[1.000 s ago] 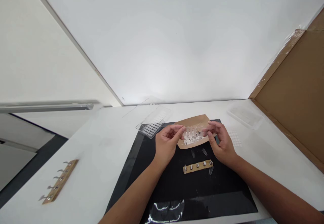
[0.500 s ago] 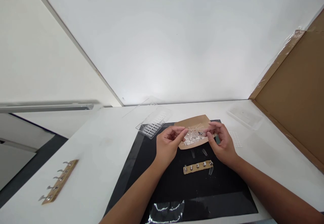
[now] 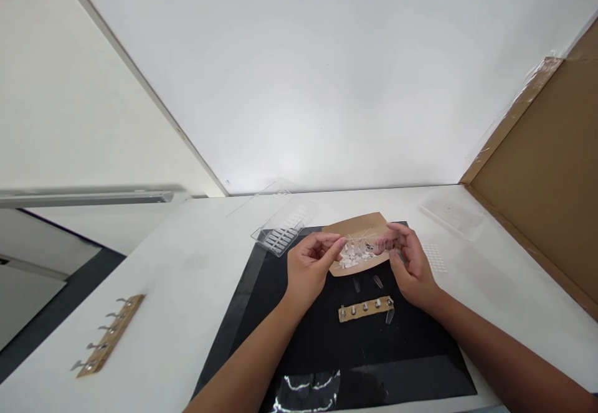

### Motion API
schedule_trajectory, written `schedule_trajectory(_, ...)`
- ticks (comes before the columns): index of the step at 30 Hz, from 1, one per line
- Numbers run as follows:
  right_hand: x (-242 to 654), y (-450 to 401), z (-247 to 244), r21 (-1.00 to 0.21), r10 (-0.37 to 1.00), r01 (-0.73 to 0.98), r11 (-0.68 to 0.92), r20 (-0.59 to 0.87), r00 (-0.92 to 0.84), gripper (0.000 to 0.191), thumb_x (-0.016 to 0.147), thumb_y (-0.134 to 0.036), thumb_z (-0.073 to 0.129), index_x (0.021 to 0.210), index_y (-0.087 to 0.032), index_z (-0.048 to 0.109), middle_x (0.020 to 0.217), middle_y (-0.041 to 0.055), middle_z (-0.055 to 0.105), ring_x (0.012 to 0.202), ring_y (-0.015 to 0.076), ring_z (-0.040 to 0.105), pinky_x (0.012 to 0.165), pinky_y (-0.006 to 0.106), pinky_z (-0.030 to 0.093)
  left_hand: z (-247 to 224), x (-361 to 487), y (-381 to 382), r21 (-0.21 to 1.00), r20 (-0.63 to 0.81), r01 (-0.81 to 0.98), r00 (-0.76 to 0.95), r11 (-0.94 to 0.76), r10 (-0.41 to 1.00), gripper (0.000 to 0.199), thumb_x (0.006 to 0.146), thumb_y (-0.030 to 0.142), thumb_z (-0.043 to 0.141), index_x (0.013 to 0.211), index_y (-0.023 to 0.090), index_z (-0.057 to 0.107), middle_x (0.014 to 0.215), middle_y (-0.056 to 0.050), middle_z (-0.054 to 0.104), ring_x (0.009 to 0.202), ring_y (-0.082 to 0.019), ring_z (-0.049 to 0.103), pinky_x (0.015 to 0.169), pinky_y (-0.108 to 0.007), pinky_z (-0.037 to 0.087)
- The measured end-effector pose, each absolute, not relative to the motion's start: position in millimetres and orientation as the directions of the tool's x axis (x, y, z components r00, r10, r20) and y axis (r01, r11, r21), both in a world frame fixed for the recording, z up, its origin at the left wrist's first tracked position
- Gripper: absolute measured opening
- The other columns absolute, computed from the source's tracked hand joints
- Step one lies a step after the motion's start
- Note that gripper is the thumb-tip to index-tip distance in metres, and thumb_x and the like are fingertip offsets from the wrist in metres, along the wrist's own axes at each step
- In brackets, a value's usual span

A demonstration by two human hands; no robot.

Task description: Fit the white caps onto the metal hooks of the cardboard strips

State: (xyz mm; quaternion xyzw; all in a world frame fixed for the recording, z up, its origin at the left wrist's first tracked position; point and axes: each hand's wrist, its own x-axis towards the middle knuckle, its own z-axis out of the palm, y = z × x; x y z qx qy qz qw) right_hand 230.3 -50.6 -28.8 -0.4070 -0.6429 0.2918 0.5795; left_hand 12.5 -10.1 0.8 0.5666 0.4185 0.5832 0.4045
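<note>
Over the paper tray, my left hand [image 3: 311,260] pinches one end of a clear plastic strip [image 3: 360,243] between thumb and forefinger. My right hand [image 3: 411,266] is at the other end, fingers curled behind the strip and thumb in front. The strip is see-through, so its outline is hard to make out. Below it, the brown paper tray [image 3: 339,231] holds many small white scraps [image 3: 350,260]. Nearer to me lies a wooden strip [image 3: 359,314] with several metal posts, some with white tops. Clear nail tips [image 3: 378,281] lie loose by the tray and beside the wooden strip.
A black mat [image 3: 322,351] covers the middle of the white table [image 3: 187,276]. An open clear case of nail tips [image 3: 280,232] stands back left. Another wooden strip with nail tips [image 3: 111,338] lies far left. A clear lid [image 3: 452,217] and a sheet of tabs [image 3: 435,257] are at right.
My right thumb has slid down and away to the right, and its fingers have shifted slightly at the strip's end. My left hand stays nearly still.
</note>
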Motion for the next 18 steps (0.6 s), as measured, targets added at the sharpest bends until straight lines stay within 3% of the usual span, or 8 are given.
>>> schedule_trajectory(5, 229.8, -50.9, -33.0, -0.864, 0.868, 0.112, 0.491, 0.496, 0.012, 0.048, 0.107, -0.018, 0.046, 0.153, -0.031, 0.040, 0.127, 0.0101, 0.065, 0.100, 0.0216, 0.075, 0.095, 0.047, 0.062, 1.2, 11.7, -9.1, 0.946, 0.325, 0.006, -0.033, -0.325, 0.945, 0.025, 0.080, 0.040, 0.090, 0.086, 0.017, 0.081, 0.067, -0.002, 0.074, 0.055, -0.013, 0.068, 0.055, -0.023, 0.057)
schedule_trajectory(9, 230.0, -51.4, -32.1, -0.872, 0.879, 0.128, 0.473, 0.478, 0.007, 0.048, 0.107, -0.021, 0.049, 0.153, -0.031, 0.040, 0.126, 0.0107, 0.065, 0.100, 0.0223, 0.076, 0.096, 0.048, 0.062, 0.8, 11.5, -9.4, 0.947, 0.322, 0.007, -0.033, -0.322, 0.946, 0.025, 0.080, 0.040, 0.090, 0.086, 0.017, 0.081, 0.067, -0.002, 0.074, 0.055, -0.013, 0.067, 0.055, -0.023, 0.057)
schedule_trajectory(18, 225.7, -50.9, -28.1, -0.847, 0.857, 0.209, 0.489, 0.511, 0.065, 0.036, 0.110, -0.033, 0.054, 0.145, -0.029, 0.046, 0.108, 0.0067, 0.068, 0.092, 0.0217, 0.076, 0.095, 0.048, 0.064, 2.9, 12.5, -10.7, 0.948, 0.319, 0.012, -0.029, -0.319, 0.947, 0.023, 0.080, 0.038, 0.090, 0.085, 0.017, 0.081, 0.067, -0.002, 0.074, 0.055, -0.013, 0.067, 0.055, -0.023, 0.056)
